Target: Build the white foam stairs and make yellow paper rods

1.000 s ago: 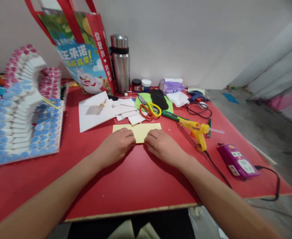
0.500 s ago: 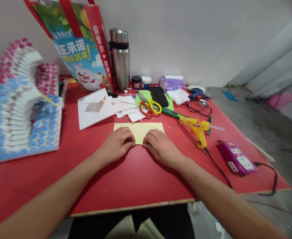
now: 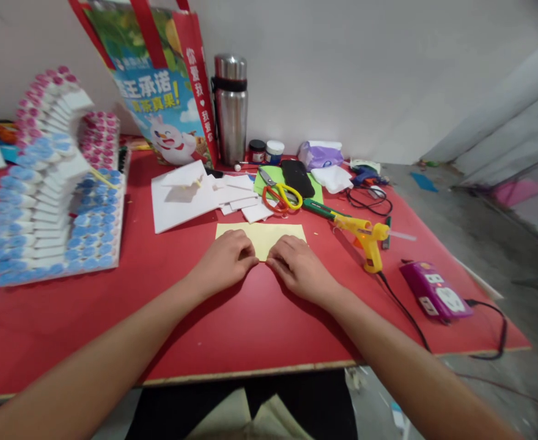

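Note:
A pale yellow sheet of paper [image 3: 262, 235] lies flat on the red table [image 3: 232, 318]. My left hand [image 3: 225, 261] rests on the sheet's near left edge with its fingers curled and pressed onto the paper. My right hand [image 3: 296, 267] presses the near right edge in the same way. The fingertips of both hands almost meet at the middle of the near edge. The near part of the sheet is hidden under my hands.
Scissors [image 3: 280, 197], white paper pieces [image 3: 191, 195], a yellow glue gun [image 3: 365, 238] and a purple power strip [image 3: 436, 297] lie beyond and to the right. A steel flask [image 3: 230, 110] and a printed bag [image 3: 163, 91] stand at the back. A blue-and-pink model [image 3: 53, 189] stands at the left.
My two hands have drawn closer together along the near edge of the yellow sheet. The view has shifted slightly left.

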Demonstrator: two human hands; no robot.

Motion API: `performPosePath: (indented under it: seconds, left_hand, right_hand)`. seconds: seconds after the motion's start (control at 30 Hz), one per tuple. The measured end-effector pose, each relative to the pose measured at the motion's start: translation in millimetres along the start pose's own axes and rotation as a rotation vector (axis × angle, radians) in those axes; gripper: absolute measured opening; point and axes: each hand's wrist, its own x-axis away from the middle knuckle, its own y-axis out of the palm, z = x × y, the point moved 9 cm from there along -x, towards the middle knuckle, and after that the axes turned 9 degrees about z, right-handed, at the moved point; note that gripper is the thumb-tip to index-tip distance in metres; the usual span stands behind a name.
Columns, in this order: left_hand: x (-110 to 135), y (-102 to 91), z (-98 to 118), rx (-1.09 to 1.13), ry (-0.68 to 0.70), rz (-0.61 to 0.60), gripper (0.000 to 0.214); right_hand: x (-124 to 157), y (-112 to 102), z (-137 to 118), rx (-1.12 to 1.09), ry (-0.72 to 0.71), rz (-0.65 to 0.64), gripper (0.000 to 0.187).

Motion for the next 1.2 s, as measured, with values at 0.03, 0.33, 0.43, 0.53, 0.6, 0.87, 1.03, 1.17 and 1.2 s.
performPosePath:
  seconds: [0.03,0.33,0.43,0.53,0.6,0.87,1.03,1.17,1.2]
  left_hand:
    - [-0.4,0.2,-0.1,-0.003,0.003,-0.004,0.016]
    - [-1.3,4.2,-2.4,-0.031,-0.029,-0.020,0.013]
    - [0.5,4.1,0.4,-0.045,-0.020,-0.006,0.014]
    - [3.5,5.2,6.0,-0.042,-0.006,-0.022,0.015]
    - [4.9,6.5,9.3,-0.047,-0.003,-0.046,0.016]
    - [3.1,8.0,6.6,-0.111,-0.066,-0.113,0.015]
    - [2.2,6.8,7.2,-0.106,-0.038,-0.107,0.016]
    - [1.7,7.6,7.2,-0.112,-0.057,-0.122,0.018]
    - [1.6,7.9,7.4,-0.118,-0.064,-0.133,0.018]
  right_hand:
    - [-0.5,-0.1,0.8,-0.009,0.011,0.009,0.010]
    - [-2.7,5.4,1.7,0.042,0.070,0.004,0.011]
    - [-0.9,4.5,0.0,0.058,0.078,-0.002,0.009]
    - [1.7,1.9,-1.9,0.058,0.078,-0.021,0.009]
    - [3.2,0.2,-2.2,0.040,0.082,-0.031,0.010]
    - [4.2,2.1,-0.3,0.030,0.119,-0.004,0.015]
    - [4.0,5.1,-4.1,0.063,0.094,0.003,0.019]
    - [2.9,7.7,-8.0,0.072,0.067,-0.018,0.021]
    - [2.4,8.3,-8.4,0.085,0.067,-0.024,0.020]
